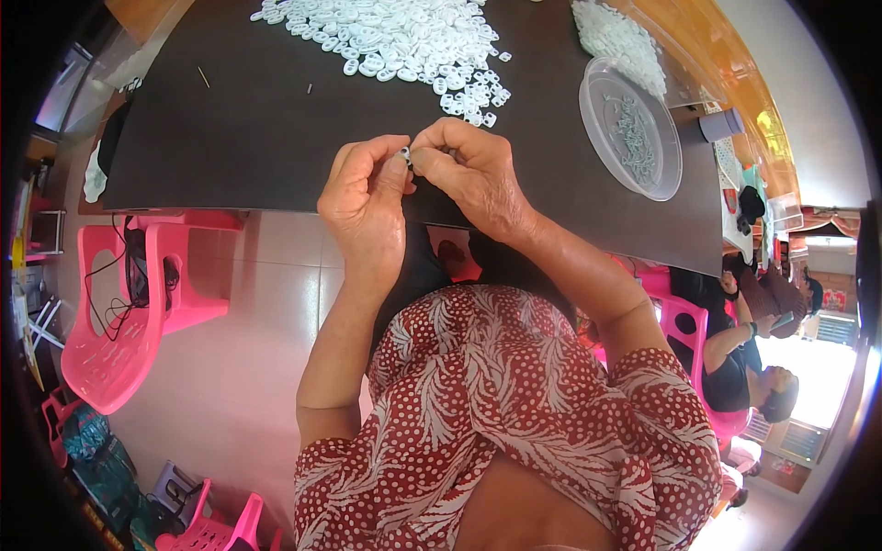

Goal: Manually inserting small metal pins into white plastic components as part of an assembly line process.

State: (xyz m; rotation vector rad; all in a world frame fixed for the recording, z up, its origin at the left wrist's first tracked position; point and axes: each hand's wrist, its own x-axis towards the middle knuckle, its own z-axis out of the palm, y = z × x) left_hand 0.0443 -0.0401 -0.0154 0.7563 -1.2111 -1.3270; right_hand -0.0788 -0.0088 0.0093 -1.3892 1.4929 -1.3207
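Observation:
My left hand [366, 188] and my right hand [473, 174] meet just above the table's near edge. Both are closed in a pinch, fingertip to fingertip, on one small white plastic piece [406, 154] that the fingers mostly cover. Beyond them lies a big heap of white oval plastic pieces [395, 37] with holes. Smaller white pieces [473, 96] spread from its near right end, close past my right hand. To the right, a round clear tray [588, 115] holds many small grey metal pins or screws [632, 138].
The dark table [220, 147] carries a thin stick [203, 77] and a tiny metal bit [310, 89]. At the far right are a pile of clear-white pieces [620, 46] and a purple-grey cup [721, 126]. A pink chair [119, 349] stands left; other people [749, 358] sit at right.

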